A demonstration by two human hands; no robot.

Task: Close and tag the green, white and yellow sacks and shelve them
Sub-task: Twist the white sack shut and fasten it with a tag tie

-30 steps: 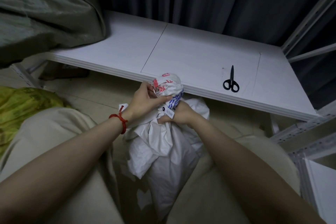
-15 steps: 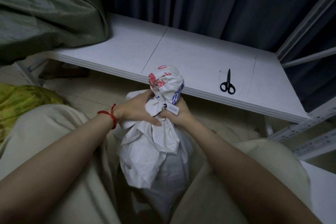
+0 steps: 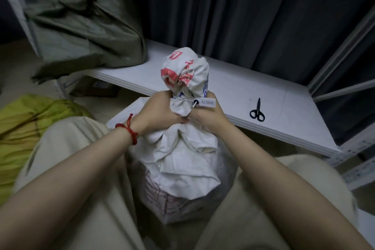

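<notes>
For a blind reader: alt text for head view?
Left hand and right hand grip the tied neck of a white sack, tag attached, between the knees. A green sack and scissors sit on the shelf ahead; a yellow sack lies left.

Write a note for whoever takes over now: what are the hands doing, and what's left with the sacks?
The left hand and the right hand grip the white sack at its tied neck; it stands between the knees. Its tag hangs from the tie. The green sack sits on the shelf, left end. The yellow sack lies on the floor, left.
Done: white closed and tagged.
Left: shelve it, then handle the yellow one.
</notes>
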